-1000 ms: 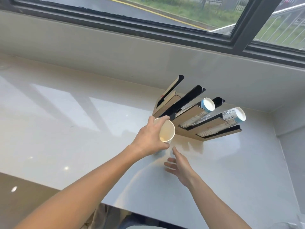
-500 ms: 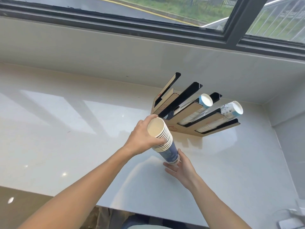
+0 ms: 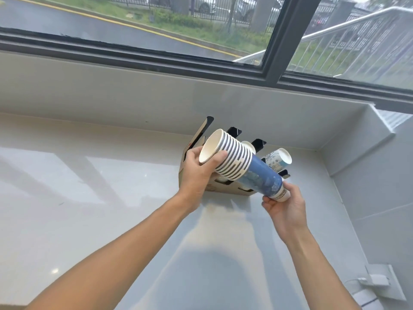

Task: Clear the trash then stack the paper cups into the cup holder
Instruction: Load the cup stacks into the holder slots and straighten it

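Observation:
A stack of blue-and-white paper cups [image 3: 245, 168] lies tilted in the air, mouth up-left, base down-right. My left hand [image 3: 199, 173] grips it near the open rim. My right hand [image 3: 283, 204] holds its base. Directly behind the stack stands the cardboard cup holder [image 3: 194, 142] with black slotted dividers, on the white counter. Another stack of cups [image 3: 279, 159] rests in the holder's right slot, and a further cup rim [image 3: 250, 145] peeks out behind the held stack. Much of the holder is hidden by the cups and my hands.
The white counter [image 3: 89, 198] runs to a wall below a window with a dark frame [image 3: 223, 68]. A side wall closes the right corner. A wall socket with a white plug [image 3: 375, 281] sits at lower right.
The cup stack has been lifted off the counter and tipped toward horizontal, up in front of the holder. My right hand now grips its base; the view has moved closer.

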